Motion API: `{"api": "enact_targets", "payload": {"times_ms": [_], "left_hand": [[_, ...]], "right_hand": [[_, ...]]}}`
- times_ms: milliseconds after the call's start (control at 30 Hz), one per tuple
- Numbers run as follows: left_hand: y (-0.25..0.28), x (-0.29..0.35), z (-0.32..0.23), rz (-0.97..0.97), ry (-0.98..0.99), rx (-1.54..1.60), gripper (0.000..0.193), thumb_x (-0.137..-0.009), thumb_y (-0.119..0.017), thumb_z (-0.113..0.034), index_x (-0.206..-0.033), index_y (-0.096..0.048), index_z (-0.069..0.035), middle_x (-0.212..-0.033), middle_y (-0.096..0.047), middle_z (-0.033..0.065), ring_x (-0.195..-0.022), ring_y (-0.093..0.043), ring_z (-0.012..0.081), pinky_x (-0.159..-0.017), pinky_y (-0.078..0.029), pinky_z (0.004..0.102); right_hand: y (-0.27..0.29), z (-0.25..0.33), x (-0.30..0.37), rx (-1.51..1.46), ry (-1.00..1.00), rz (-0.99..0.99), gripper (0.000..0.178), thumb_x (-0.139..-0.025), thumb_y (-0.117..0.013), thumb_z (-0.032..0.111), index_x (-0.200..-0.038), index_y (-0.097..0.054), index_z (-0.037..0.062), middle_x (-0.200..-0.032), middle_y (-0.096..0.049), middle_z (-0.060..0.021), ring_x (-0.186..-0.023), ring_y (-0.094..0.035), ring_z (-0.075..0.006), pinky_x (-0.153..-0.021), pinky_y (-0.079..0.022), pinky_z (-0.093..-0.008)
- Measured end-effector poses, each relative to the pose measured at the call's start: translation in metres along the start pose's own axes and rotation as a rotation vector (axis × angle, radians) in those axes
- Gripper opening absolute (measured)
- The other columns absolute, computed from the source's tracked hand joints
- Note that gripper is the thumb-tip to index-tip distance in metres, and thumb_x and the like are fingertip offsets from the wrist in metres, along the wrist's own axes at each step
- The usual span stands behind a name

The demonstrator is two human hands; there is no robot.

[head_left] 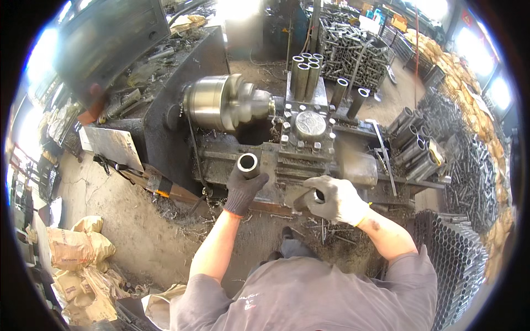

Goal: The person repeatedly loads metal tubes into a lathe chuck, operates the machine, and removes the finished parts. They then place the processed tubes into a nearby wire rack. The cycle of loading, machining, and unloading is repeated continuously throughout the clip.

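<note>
My left hand [245, 190], in a dark knit glove, is closed around a short steel tube [248, 162]. The tube's open end faces up, in front of the lathe bed. My right hand [331, 199], in a white glove with grey fingers, is curled closed near the carriage. A dark round opening shows between its fingers, and blur hides what it grips. Beyond my hands is the lathe chuck [210, 103], its stepped front smeared as if turning. To its right sits the square tool post [310, 126], with bolts around its top.
Several steel tubes [305, 77] stand upright behind the tool post; two more [359, 102] stand to their right. A caliper [381, 146] lies by stacked tubes [413, 140]. Bins of metal parts [353, 52] and a tube stack [455, 270] flank the lathe. Paper sacks [77, 248] lie left.
</note>
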State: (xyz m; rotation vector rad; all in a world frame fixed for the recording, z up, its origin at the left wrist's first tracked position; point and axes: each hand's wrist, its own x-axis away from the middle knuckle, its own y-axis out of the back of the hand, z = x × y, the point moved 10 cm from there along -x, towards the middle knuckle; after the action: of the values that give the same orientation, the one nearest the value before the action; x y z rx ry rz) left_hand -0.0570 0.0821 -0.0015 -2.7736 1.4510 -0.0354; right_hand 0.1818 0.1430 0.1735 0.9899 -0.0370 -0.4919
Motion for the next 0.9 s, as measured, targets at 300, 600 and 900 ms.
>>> {"api": "enact_targets", "payload": {"times_ms": [300, 600, 900], "left_hand": [[-0.039, -0.038, -0.003, 0.035, -0.318, -0.377, 0.038, -0.087, -0.080, -0.010, -0.122, -0.064, -0.007, -0.099, -0.070, 0.0033, -0.092, -0.065, 0.0132, -0.082, -0.056, 0.0336], [0.021, -0.026, -0.054, 0.005, -0.270, -0.477, 0.056, -0.083, -0.076, -0.004, -0.137, -0.063, -0.005, -0.130, -0.071, 0.0161, -0.123, -0.069, 0.0322, -0.106, -0.055, 0.0439], [-0.048, -0.111, -0.162, -0.080, -0.978, -1.176, 0.072, -0.071, -0.083, -0.018, -0.139, -0.060, -0.010, -0.140, -0.059, 0.0158, -0.139, -0.052, 0.0375, -0.126, -0.033, 0.0576]], "right_hand": [[-0.006, -0.028, -0.035, 0.148, 0.166, 0.137, 0.056, -0.084, -0.083, 0.030, -0.132, -0.066, 0.0061, -0.110, -0.074, -0.0162, -0.085, -0.077, -0.0367, -0.071, -0.064, -0.0414], [0.105, -0.079, -0.162, -0.177, -0.027, -0.038, 0.033, -0.090, -0.075, 0.014, -0.120, -0.077, 0.0029, -0.102, -0.081, -0.0126, -0.070, -0.074, -0.0147, -0.063, -0.060, -0.0287], [-0.068, -0.207, -0.334, 0.228, -0.153, 0.479, 0.044, -0.083, -0.084, 0.046, -0.094, -0.081, 0.0025, -0.085, -0.078, -0.0172, -0.076, -0.075, -0.0303, -0.071, -0.059, -0.0423]]}}
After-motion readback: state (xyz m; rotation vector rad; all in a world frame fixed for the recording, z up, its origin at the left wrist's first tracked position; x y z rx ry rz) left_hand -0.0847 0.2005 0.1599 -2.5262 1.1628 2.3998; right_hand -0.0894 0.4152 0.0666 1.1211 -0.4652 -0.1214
